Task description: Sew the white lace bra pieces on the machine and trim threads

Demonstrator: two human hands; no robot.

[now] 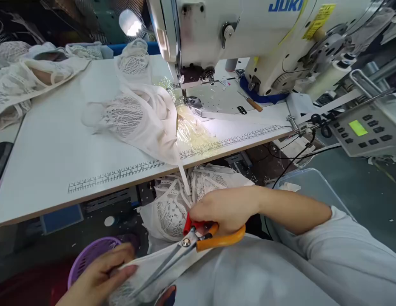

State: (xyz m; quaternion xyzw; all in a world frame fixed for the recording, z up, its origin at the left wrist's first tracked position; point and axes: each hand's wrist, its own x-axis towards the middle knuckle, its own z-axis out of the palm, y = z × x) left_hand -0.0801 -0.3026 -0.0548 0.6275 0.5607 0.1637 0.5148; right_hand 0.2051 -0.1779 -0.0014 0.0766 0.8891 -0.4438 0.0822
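Observation:
In my right hand is a pair of scissors with orange handles, its fingers closed around the grips. Something red shows beside that hand's fingers. The slim blades point down and left across a white lace bra piece, slightly apart. My left hand pinches this bra piece at its left side, near the blade tips. Another white lace bra part hangs over my lap below the table edge. On the table, a white bra cup lies beside the needle, with a strip drooping over the edge.
A JUKI sewing machine stands on the white table, which carries a printed ruler. More white bras lie at the left. A wooden-handled tool rests near the machine. A purple basket and clear bin stand below.

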